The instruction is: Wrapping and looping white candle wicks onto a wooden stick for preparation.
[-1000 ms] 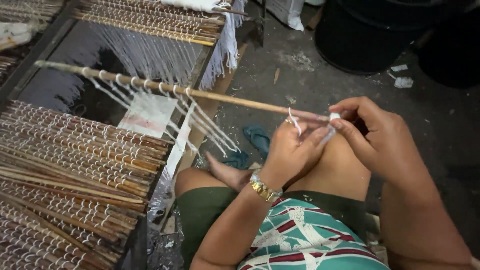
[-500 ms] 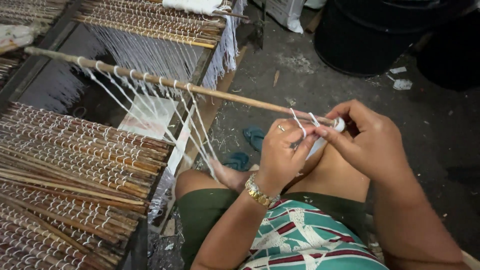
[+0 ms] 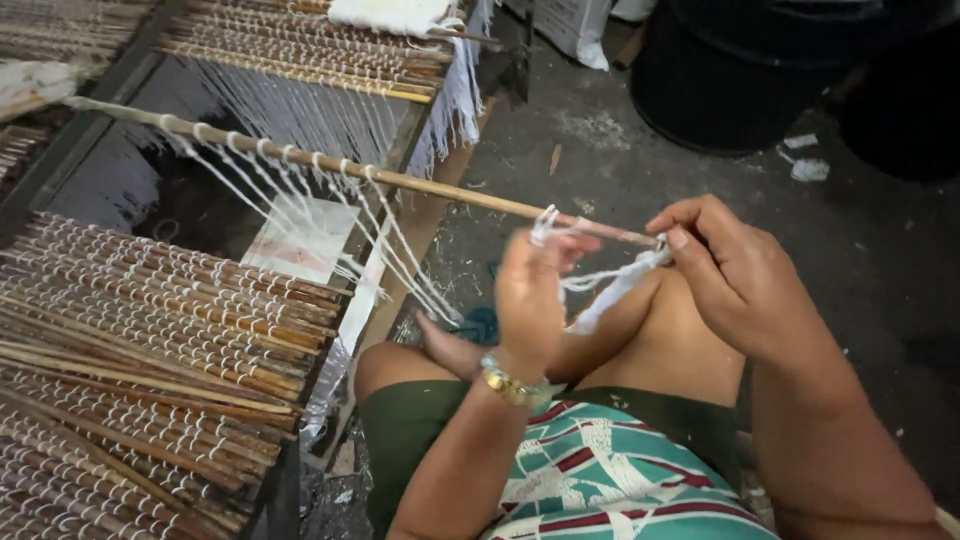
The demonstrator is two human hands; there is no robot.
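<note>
Left hand (image 3: pixel 528 290): raised in front of the knees, back toward the camera, fingers curled around loops of white string (image 3: pixel 610 285) at the near end of a thin bamboo stick (image 3: pixel 440 188); a gold bracelet (image 3: pixel 512 384) sits on the wrist. Right hand (image 3: pixel 735 275): closed, thumb and forefinger pinching the tip of the same stick together with the string's bunched strands. Bamboo stick: long, slender, running from the hands up and leftward across the view, its far end over the wooden frame (image 3: pixel 70 150); a row of white string loops hangs along its middle, strands trailing down toward the seated person's bare foot (image 3: pixel 450 345). Stack of wrapped sticks (image 3: pixel 150 330): many brown sticks laid side by side at lower left, each bound with white string in regular turns. Second row of sticks (image 3: pixel 300 60): at top, with white fringe hanging below. Dark round tub (image 3: pixel 740 70): on the grey concrete floor (image 3: pixel 620 170) at upper right, well apart from the hands. Clothing: green shorts (image 3: pixel 420 420) and a patterned teal top (image 3: pixel 620 480).
</note>
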